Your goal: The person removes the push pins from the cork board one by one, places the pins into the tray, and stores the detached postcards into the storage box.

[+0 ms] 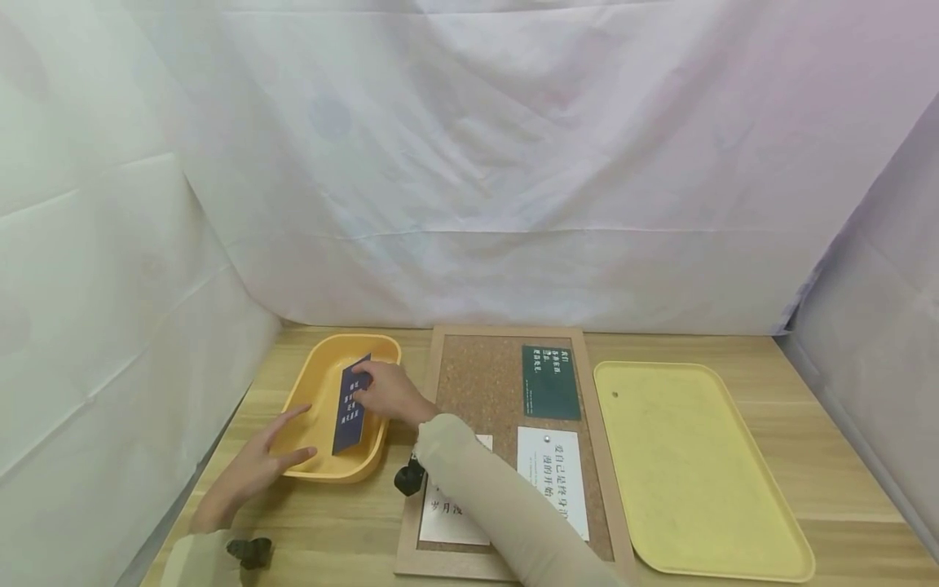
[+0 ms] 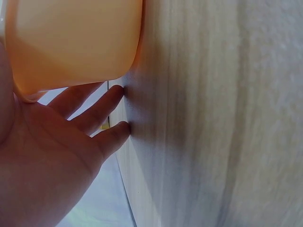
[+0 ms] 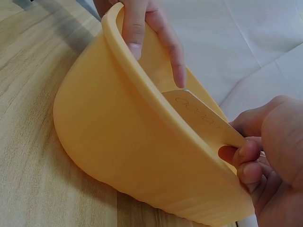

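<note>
My right hand pinches the upper edge of a dark blue card with white writing, which stands tilted inside a yellow plastic basin. In the right wrist view the card's pale back shows a line of drawn loops, with thumb and fingers at its near end. My left hand holds the basin's near left rim, thumb and one finger hooked over it to the inside. The other fingers spread outside, by the tabletop, in the left wrist view.
Right of the basin lies a wood-framed cork board bearing a green card, a white card and another white card partly under my right sleeve. A pale yellow tray lies farther right. White cloth hangs behind.
</note>
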The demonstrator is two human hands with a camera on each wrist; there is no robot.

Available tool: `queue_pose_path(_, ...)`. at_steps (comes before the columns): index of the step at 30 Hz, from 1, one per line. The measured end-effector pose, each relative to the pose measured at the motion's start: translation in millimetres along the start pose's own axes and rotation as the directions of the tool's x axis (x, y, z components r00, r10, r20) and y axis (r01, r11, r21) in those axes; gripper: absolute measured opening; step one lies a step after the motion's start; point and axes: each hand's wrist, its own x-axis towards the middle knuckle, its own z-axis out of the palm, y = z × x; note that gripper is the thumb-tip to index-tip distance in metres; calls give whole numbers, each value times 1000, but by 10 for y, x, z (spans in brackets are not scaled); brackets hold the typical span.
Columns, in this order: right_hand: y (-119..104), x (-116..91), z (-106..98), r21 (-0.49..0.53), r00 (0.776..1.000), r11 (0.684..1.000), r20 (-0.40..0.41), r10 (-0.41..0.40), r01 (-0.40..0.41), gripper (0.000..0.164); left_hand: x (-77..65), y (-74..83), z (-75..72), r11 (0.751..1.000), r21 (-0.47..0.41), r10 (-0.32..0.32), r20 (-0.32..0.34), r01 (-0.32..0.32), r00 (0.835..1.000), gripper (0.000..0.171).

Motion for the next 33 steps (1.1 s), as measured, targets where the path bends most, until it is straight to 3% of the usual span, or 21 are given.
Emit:
queue_pose_path(14,16,3,-8,-31,999,999,-27,-28,27,40,4,-10,11,1000,-4,-18,8,18,1000,76)
queue_pose_path(33,80,-17,-32,24,994,994,-44,-102,103,31,0,17,-1,1000,-3,-14,10,14,1000,74)
